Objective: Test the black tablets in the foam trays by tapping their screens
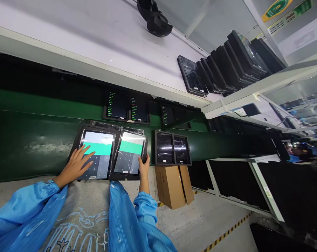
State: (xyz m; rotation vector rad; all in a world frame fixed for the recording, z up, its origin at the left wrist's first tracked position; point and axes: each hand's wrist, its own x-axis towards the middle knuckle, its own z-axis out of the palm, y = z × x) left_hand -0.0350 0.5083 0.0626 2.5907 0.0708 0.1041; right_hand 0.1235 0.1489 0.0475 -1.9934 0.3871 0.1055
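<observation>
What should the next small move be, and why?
Perhaps have the left hand tap a key on the left calculator tablet: that hand spreads over its screen, where an entry shows, while the right hand holds the right calculator tablet.

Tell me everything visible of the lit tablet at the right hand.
The lit tablet is flat and rectangular, with a dark border and shiny, clear film-like plastic along its edges. Its screen shows a pale top, a green band and a grey number keypad; a small white label sits at the bottom. It faces up over a black tray, the right hand touching its right edge.
</observation>
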